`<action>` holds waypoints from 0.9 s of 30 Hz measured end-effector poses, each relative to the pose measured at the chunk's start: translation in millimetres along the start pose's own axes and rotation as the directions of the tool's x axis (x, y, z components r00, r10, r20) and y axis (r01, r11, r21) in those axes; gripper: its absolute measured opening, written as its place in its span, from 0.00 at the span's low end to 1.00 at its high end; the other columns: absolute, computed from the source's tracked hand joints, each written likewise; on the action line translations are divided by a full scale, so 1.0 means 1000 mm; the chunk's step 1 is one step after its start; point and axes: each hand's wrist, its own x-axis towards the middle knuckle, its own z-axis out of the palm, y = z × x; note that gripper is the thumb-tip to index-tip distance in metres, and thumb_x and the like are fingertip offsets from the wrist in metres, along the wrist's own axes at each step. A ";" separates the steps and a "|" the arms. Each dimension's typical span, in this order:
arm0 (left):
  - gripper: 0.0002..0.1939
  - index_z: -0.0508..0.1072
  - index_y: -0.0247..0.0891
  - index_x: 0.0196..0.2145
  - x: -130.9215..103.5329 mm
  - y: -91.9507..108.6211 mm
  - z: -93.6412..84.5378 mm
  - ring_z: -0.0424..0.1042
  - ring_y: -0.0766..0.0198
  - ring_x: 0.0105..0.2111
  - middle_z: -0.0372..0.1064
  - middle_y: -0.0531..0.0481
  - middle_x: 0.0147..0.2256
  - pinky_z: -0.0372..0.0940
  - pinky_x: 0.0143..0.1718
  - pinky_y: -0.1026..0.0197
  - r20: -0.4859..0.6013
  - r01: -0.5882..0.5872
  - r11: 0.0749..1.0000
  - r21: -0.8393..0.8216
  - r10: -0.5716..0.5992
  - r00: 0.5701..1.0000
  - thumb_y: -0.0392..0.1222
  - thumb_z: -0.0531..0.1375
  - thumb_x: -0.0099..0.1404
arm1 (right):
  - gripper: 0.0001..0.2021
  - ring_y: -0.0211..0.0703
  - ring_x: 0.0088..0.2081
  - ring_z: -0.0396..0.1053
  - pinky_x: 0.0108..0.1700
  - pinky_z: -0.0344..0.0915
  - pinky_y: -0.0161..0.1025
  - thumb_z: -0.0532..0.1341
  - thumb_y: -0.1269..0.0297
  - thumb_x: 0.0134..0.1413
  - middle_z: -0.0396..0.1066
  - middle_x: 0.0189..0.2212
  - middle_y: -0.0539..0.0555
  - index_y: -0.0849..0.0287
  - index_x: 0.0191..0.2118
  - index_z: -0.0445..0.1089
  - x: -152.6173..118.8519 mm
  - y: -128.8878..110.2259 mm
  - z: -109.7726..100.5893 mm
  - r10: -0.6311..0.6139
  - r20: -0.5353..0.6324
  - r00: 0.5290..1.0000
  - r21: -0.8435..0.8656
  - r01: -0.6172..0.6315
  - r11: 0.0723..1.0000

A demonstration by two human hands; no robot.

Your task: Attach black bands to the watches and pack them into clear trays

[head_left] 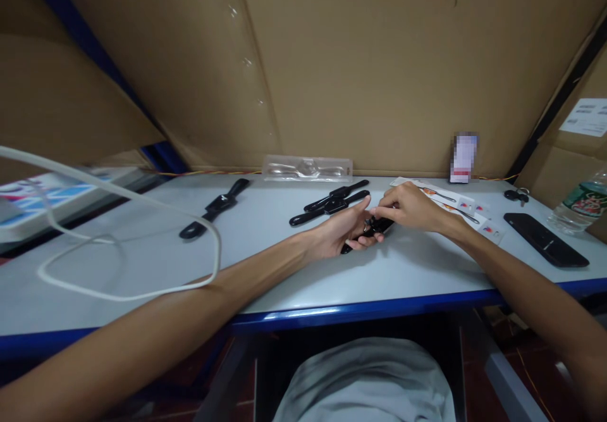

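My left hand is closed around a black spokeshave, holding it just above the table. Its body and one handle end show between my fingers. The fingers of my right hand are bent and pressed together at the spokeshave's middle and far handle; exactly what they pinch is hidden. Just behind my left hand, two more black spokeshaves lie side by side, a front spokeshave and a rear spokeshave. Another black spokeshave rests farther left, lying at a slant.
Clear plastic blister packaging leans on the cardboard wall. Printed cards lie beyond my right hand. Rightward are a phone, keys and a bottle. A propped screen stands behind. A white cable loops over my left forearm.
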 end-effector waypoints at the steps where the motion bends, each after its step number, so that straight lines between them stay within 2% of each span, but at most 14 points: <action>1: 0.24 0.62 0.37 0.41 0.000 0.000 0.000 0.51 0.74 0.16 0.66 0.46 0.25 0.38 0.13 0.72 -0.002 -0.004 1.000 0.003 0.004 1.000 0.62 0.43 0.71 | 0.18 0.34 0.23 0.53 0.30 0.46 0.37 0.57 0.60 0.63 0.63 0.19 0.49 0.62 0.25 0.74 0.000 -0.001 0.000 -0.005 0.000 1.000 0.005 0.005 1.000; 5: 0.24 0.62 0.37 0.43 0.000 0.000 -0.001 0.52 0.74 0.16 0.66 0.46 0.26 0.39 0.13 0.72 0.022 0.001 1.000 0.005 -0.001 1.000 0.62 0.43 0.71 | 0.18 0.35 0.24 0.54 0.31 0.45 0.38 0.58 0.61 0.62 0.65 0.21 0.51 0.62 0.23 0.74 0.000 -0.002 0.001 0.014 -0.062 0.998 -0.086 -0.019 0.996; 10: 0.23 0.62 0.37 0.41 0.002 -0.001 -0.002 0.52 0.74 0.16 0.65 0.47 0.26 0.39 0.13 0.73 0.031 -0.011 1.000 0.001 0.011 0.999 0.61 0.45 0.71 | 0.18 0.34 0.23 0.54 0.30 0.45 0.36 0.57 0.60 0.63 0.65 0.20 0.50 0.62 0.27 0.76 0.000 -0.003 0.002 0.014 0.017 1.000 -0.004 -0.014 1.000; 14: 0.24 0.63 0.36 0.43 0.002 -0.001 -0.001 0.52 0.74 0.17 0.66 0.46 0.26 0.39 0.13 0.72 0.035 -0.015 1.000 -0.002 0.015 0.999 0.61 0.45 0.71 | 0.18 0.35 0.24 0.54 0.31 0.45 0.37 0.57 0.61 0.62 0.65 0.21 0.51 0.62 0.24 0.74 0.000 0.000 0.004 0.012 -0.059 0.998 -0.079 -0.017 0.997; 19: 0.22 0.62 0.37 0.40 -0.001 0.000 0.002 0.51 0.74 0.16 0.65 0.47 0.25 0.37 0.14 0.72 -0.039 -0.002 1.000 -0.003 0.001 0.999 0.60 0.46 0.71 | 0.17 0.34 0.22 0.53 0.30 0.46 0.36 0.58 0.60 0.62 0.63 0.18 0.49 0.62 0.24 0.74 0.000 -0.001 0.003 0.019 -0.018 1.000 0.015 -0.019 1.000; 24: 0.20 0.63 0.37 0.42 0.000 0.000 0.003 0.51 0.74 0.16 0.65 0.47 0.25 0.37 0.14 0.72 -0.059 -0.016 1.000 -0.006 0.015 0.998 0.58 0.47 0.71 | 0.19 0.34 0.23 0.53 0.30 0.45 0.37 0.57 0.59 0.63 0.63 0.19 0.49 0.60 0.23 0.73 0.000 0.000 0.005 -0.019 -0.099 0.995 -0.006 0.018 1.000; 27: 0.22 0.65 0.36 0.44 0.001 -0.002 0.004 0.52 0.73 0.16 0.66 0.47 0.25 0.38 0.14 0.71 -0.035 -0.054 0.998 0.020 0.055 0.998 0.58 0.48 0.71 | 0.19 0.34 0.23 0.54 0.30 0.45 0.37 0.57 0.59 0.63 0.64 0.19 0.49 0.60 0.23 0.73 0.001 0.003 0.006 0.018 -0.165 0.986 -0.036 -0.024 0.999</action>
